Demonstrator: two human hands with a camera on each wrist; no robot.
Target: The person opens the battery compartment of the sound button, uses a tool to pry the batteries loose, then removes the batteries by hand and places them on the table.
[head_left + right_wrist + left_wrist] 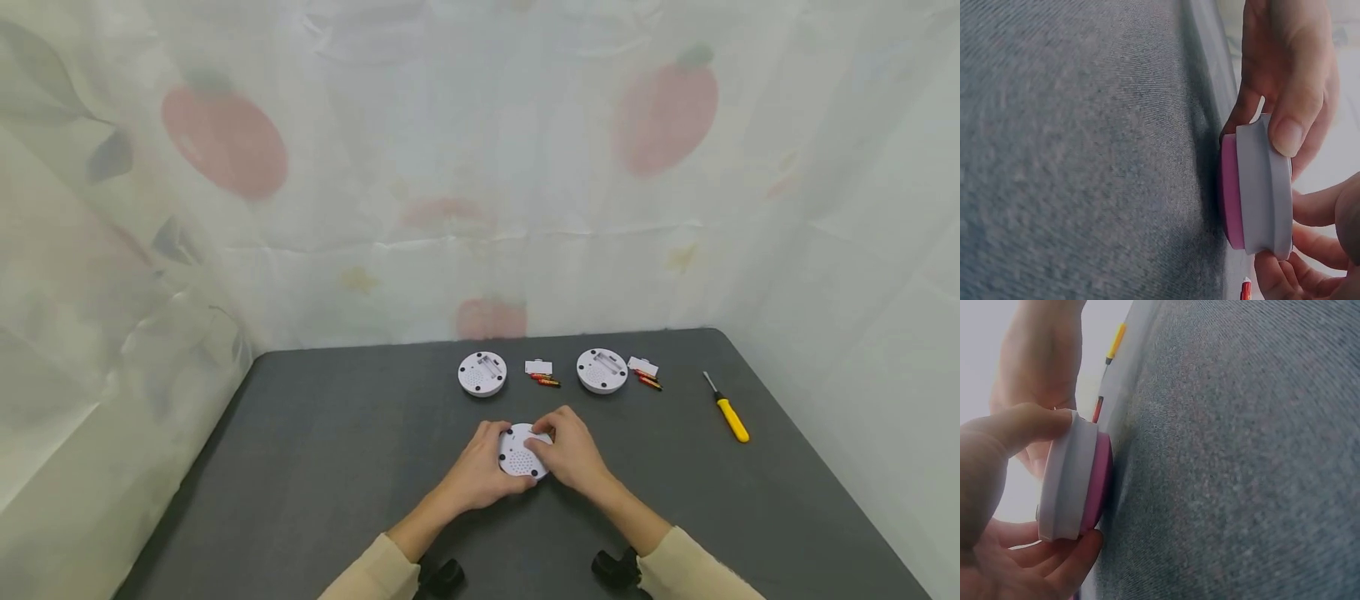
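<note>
A round white device (519, 457) lies face down near the middle of the table, its back with speaker holes and dark round feet turned up. In the left wrist view its white side (1069, 481) shows above a pink underside (1099, 481). My left hand (482, 468) grips it from the left, with the thumb at the near edge and fingers at the far edge. From the right, my right hand (574, 454) has curled fingers and thumb on its back and rim. Those fingers hide part of the back, so I cannot tell whether they hold a small cover.
Behind stand two similar round white devices (482, 374) (602, 371) with uncovered battery slots. Beside each lie a white cover (538, 367) (643, 367) and red-and-black batteries (545, 381) (649, 381). A yellow-handled screwdriver (732, 421) lies at the right of the dark table (337, 442).
</note>
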